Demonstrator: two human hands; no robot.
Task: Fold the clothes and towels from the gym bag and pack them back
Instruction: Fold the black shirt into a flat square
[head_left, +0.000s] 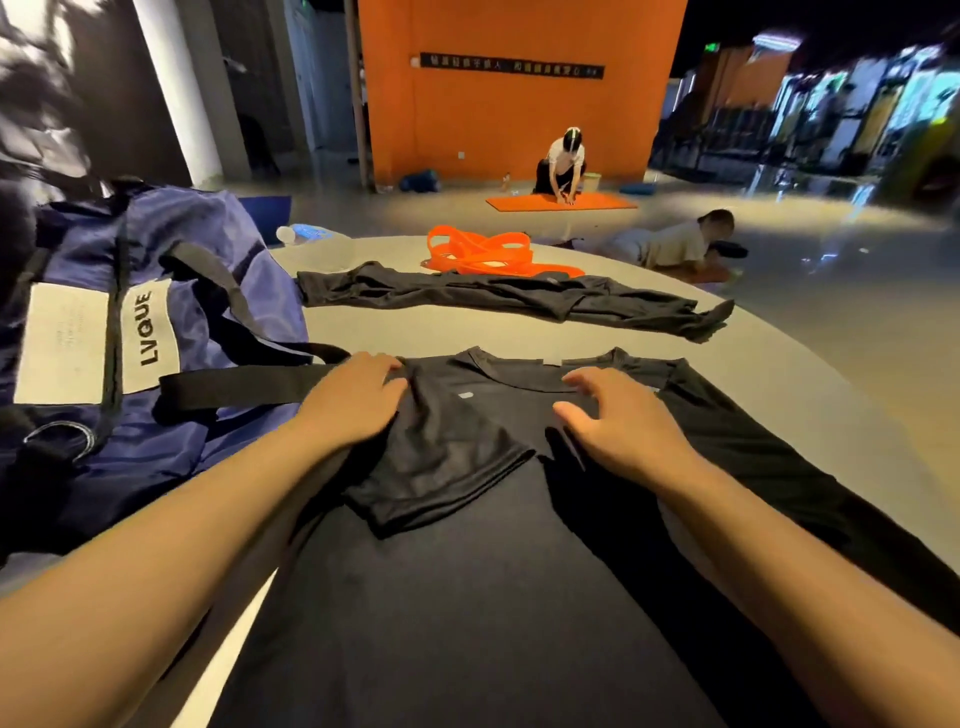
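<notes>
Blue gym bag (171, 322) sat at the left of the tabletop (415, 332), white patch reading "LVQUE"; its contents weren't visible. Black T-shirt (467, 519) lay flat mid-tabletop, collar pointing away from the person, long axis running near to far, left sleeve folded in over the chest. Left hand (353, 400) pressed flat on that folded shoulder, fingers straight. Right hand (618, 421) hovered over the right shoulder, fingers spread and loosely bent, gripping nothing. Black garment (498, 296) lay crosswise behind, orange straps (483, 254) beyond it
</notes>
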